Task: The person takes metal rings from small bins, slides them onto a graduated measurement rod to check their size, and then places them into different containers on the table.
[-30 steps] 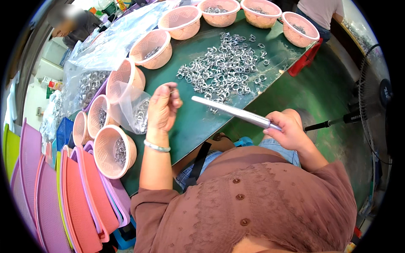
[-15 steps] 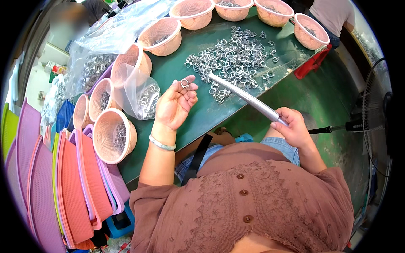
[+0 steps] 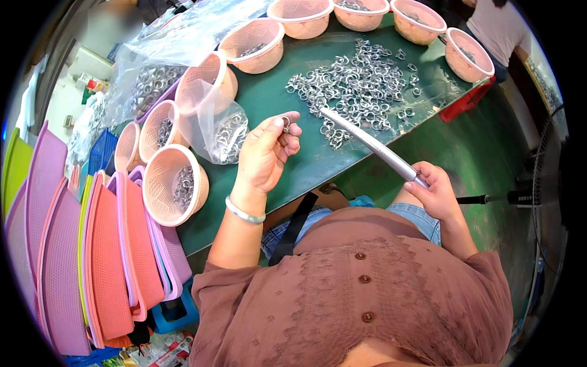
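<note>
Between the thumb and fingers of my left hand [image 3: 266, 148] I pinch a silver ring [image 3: 285, 124], held over the near edge of the green table [image 3: 269, 92]. My right hand [image 3: 433, 191] is closed round the thick end of a tapered metal ring mandrel [image 3: 373, 145]. The mandrel slants up and to the left, and its thin tip ends over the near part of a loose pile of silver rings [image 3: 354, 85]. Ring and mandrel tip are apart. A clear plastic bag [image 3: 221, 131] with rings in it lies left of my left hand.
Pink baskets, one of them [image 3: 153, 205] nearest me, curve along the table's left and far sides; several hold rings. Coloured plastic baskets [image 3: 104, 263] stand stacked at lower left. A bigger bag of rings [image 3: 153, 85] lies farther back. A fan [image 3: 541, 177] stands at right; a person [image 3: 498, 30] is at far right.
My left hand has turned slightly, its fingers closing more round the ring. The whole view has shifted, so table and baskets appear farther right. The right hand keeps its grip on the mandrel.
</note>
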A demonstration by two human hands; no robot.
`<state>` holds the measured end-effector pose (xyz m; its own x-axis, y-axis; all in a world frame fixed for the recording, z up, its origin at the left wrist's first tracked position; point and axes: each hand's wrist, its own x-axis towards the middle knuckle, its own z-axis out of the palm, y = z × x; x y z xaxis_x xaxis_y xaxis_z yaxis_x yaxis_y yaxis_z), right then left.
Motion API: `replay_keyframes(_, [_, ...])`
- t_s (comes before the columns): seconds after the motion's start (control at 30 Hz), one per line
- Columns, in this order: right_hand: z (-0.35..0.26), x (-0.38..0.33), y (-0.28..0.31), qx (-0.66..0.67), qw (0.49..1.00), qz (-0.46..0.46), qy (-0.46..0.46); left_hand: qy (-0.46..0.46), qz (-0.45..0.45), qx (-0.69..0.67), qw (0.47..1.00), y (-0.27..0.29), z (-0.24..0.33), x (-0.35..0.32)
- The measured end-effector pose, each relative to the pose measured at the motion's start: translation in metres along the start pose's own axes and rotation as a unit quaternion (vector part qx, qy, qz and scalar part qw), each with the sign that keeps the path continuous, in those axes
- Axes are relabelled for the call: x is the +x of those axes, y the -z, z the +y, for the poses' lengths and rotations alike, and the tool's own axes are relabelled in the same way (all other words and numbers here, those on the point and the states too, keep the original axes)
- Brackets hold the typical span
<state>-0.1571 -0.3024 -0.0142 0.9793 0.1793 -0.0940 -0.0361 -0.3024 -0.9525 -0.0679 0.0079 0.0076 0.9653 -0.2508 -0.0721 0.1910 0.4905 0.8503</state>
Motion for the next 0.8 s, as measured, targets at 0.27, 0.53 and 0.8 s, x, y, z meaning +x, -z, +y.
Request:
replay_keyframes(0.27, [0.006,0.002,0.002,0.05,0.999,0.005,0.004,-0.515,0.299,0.535,0.599,0.002,0.091,-0.005])
replay_keyframes(0.53, [-0.006,0.002,0.005,0.016,1.0,0.006,0.001,-0.154,0.254,0.798,0.524,0.034,0.111,0.014])
replay_keyframes(0.8, [0.02,0.003,0.02,0.072,0.995,0.061,0.025,-0.111,0.246,0.793,0.546,0.025,0.111,-0.004])
